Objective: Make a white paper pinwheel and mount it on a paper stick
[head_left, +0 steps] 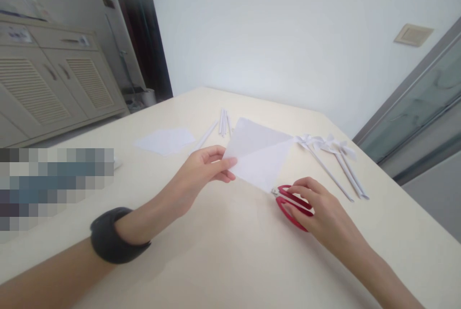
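My left hand (201, 170) pinches the near left corner of a white paper sheet (257, 153), which shows a diagonal fold line and is lifted slightly off the cream table (230, 251). My right hand (317, 208) rests over red-handled scissors (291, 203) lying on the table at the sheet's near corner; the fingers lie on the handles, and the blades are hidden under the paper. A black band sits on my left wrist.
Several rolled white paper sticks (223, 122) lie beyond the sheet. Paper flowers on paper stems (334, 160) lie to the right. Another white sheet (165, 140) lies to the left. A blurred patch covers the left edge. Cabinets stand at far left.
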{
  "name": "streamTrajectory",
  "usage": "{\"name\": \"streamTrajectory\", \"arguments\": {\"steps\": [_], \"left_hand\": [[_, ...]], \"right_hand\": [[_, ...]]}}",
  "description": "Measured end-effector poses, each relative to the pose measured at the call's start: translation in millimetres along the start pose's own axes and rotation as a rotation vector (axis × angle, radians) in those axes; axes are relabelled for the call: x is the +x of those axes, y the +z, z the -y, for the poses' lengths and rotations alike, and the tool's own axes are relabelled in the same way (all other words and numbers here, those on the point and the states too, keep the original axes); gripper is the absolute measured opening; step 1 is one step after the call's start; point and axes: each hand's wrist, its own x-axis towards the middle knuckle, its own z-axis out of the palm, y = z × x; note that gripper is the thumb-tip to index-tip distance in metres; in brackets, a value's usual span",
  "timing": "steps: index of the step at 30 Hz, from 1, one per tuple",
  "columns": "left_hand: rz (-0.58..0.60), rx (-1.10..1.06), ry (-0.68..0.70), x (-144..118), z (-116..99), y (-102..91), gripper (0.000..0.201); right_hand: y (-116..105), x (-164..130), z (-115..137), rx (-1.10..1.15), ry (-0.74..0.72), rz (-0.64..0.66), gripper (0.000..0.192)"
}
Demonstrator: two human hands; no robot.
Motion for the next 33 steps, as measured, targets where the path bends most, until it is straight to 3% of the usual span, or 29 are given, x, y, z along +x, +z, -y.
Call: {"name": "streamTrajectory", "arguments": {"steps": [3, 5, 8, 11, 15, 18, 21, 27, 30, 33], "left_hand": [[-0.009, 0.000, 0.023, -4, -6, 2.9, 0.019], [-0.028, 0.011, 0.041, -6, -9, 4.7, 0.018], [-0.084, 0.030, 0.086, -8, -12, 5.9, 0.016], [-0.113, 0.031, 0.132, -9, -12, 5.4, 0.010], [-0.085, -0.056, 0.118, -8, -11, 4.2, 0.010], [-0.055, -0.140, 0.070, -8, -9, 3.9, 0.018], [-0.028, -0.169, 0.054, -7, -7, 4.2, 0.021], [-0.059, -0.100, 0.051, -11, -9, 7.9, 0.013], [-0.099, -0.019, 0.089, -12, -12, 9.3, 0.012], [-0.142, 0.064, 0.145, -11, -14, 7.9, 0.013]], "right_hand": [[-17, 2, 1, 0.320, 0.260, -0.084, 0.026], [-28, 2, 4, 0.683, 0.390, -0.090, 0.033], [-36, -1, 12, 1.136, 0.401, -0.081, 0.033], [-31, -5, 17, 1.320, 0.320, -0.002, 0.024], [-19, -8, 17, 1.221, 0.216, 0.147, 0.030], [-14, -10, 20, 1.086, 0.206, 0.140, 0.034], [-13, -12, 20, 1.102, 0.200, 0.148, 0.038], [-8, -13, 13, 1.199, 0.201, 0.272, 0.050], [-8, -17, 18, 1.152, 0.197, 0.244, 0.056], [-11, -24, 26, 1.021, 0.168, 0.222, 0.048]]}}
